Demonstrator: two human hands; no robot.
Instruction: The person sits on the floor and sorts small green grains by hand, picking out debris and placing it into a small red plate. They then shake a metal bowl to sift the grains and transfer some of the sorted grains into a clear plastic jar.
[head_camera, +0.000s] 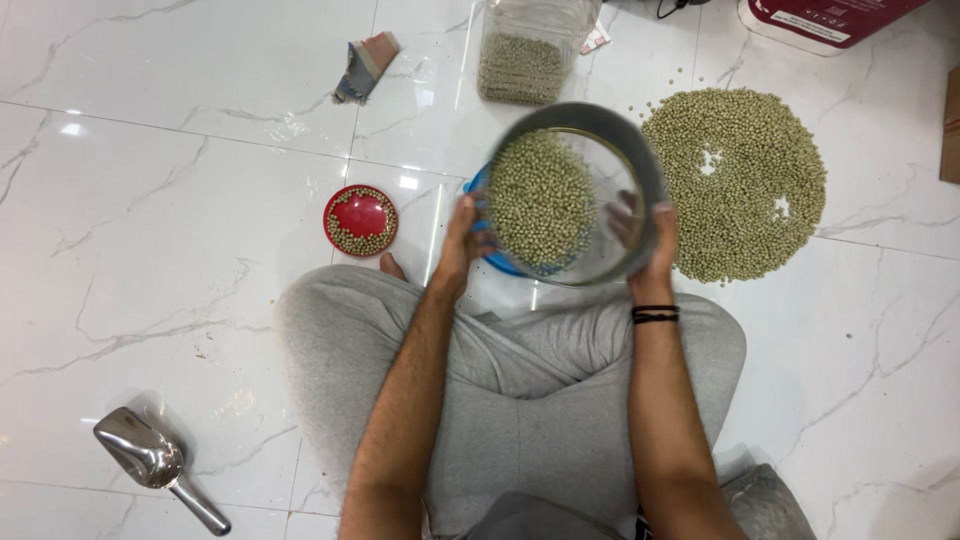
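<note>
Sieve (640, 165), round, metal-walled, mesh bottom, held tilted above the lap at centre frame; its blurred rim suggests shaking. Peas (540, 200) heaped toward its 9 o'clock side. Left hand (462, 240) clamped on the rim at 8 o'clock, right hand (655, 235) clamped at 4 o'clock, fingers curled inside the wall. Blue bowl (492, 255) directly beneath, mostly hidden. At 3 o'clock from the sieve: flat round pile (740, 185) of peas on the floor (180, 200), a few strays near its top edge. At 12 o'clock: clear jar (525, 50), part-filled with peas. At 9 o'clock: red lid (360, 220) ringed with peas. Far 7 o'clock: steel scoop (150, 460). Risk, judged: load sits off-centre against the low side, so a harder shake could throw peas over the rim past the bowl; loose peas would roll far on polished tile.
</note>
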